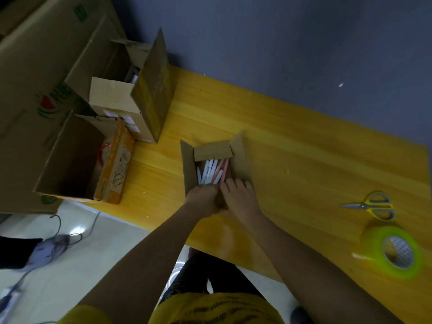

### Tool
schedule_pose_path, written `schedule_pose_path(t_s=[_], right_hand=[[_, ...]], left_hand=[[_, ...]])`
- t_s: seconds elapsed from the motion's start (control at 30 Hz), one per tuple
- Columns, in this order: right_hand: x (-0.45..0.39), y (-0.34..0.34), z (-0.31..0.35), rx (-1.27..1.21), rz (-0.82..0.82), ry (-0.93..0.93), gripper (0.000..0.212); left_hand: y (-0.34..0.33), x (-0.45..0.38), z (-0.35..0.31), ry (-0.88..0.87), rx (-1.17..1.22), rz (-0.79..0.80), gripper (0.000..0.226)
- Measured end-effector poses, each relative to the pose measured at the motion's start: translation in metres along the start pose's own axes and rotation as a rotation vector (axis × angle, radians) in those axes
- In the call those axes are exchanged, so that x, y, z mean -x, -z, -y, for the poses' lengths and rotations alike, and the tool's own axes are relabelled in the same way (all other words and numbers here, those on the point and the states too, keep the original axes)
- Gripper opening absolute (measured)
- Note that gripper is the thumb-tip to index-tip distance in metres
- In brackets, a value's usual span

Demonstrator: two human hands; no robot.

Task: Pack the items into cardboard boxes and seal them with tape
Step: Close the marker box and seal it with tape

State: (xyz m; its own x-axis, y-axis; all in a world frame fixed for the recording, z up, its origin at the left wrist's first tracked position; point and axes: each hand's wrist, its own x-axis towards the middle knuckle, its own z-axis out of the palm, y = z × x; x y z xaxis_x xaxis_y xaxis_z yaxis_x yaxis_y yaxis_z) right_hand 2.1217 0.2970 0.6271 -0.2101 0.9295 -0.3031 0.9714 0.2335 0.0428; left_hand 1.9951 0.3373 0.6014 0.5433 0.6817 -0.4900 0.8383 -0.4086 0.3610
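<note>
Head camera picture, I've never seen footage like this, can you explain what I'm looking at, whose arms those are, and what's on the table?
There is no robot here: the camera sits on a person's head, looking down at their own arms. Both hands, left and right, meet at the near edge of a small open cardboard box filled with pens; whether they grip anything is unclear. It stands on a yellow wooden table. To the right lie scissors and a green roll of tape. Larger open boxes stand to the left.
</note>
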Motion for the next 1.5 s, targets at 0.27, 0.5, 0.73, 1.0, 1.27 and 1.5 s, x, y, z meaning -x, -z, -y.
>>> schedule_pose_path(t_s=[0.27, 0.5, 0.73, 1.0, 1.27, 1.5], right_hand=[[-0.017, -0.026, -0.007, -0.111, 0.055, -0.011, 0.072], [-0.022, -0.024, -0.016, -0.204, 0.113, 0.065, 0.075], [-0.019, -0.017, -0.026, -0.285, 0.174, 0.094, 0.079], [0.002, -0.006, -0.032, -0.386, -0.205, -0.085, 0.034], [0.013, -0.009, -0.012, -0.005, -0.374, -0.169, 0.028], [-0.011, 0.01, -0.016, 0.2, -0.339, -0.213, 0.056]], left_hand=[[-0.011, -0.003, 0.006, -0.001, -0.176, -0.115, 0.082], [-0.003, -0.011, 0.012, -0.041, -0.276, 0.004, 0.086], [0.004, -0.014, 0.01, -0.062, -0.263, 0.005, 0.098], [0.014, 0.001, 0.015, -0.082, 0.363, -0.081, 0.024], [0.008, 0.005, -0.004, 0.143, -0.416, -0.461, 0.039], [0.011, -0.01, 0.003, 0.181, -0.536, -0.31, 0.088]])
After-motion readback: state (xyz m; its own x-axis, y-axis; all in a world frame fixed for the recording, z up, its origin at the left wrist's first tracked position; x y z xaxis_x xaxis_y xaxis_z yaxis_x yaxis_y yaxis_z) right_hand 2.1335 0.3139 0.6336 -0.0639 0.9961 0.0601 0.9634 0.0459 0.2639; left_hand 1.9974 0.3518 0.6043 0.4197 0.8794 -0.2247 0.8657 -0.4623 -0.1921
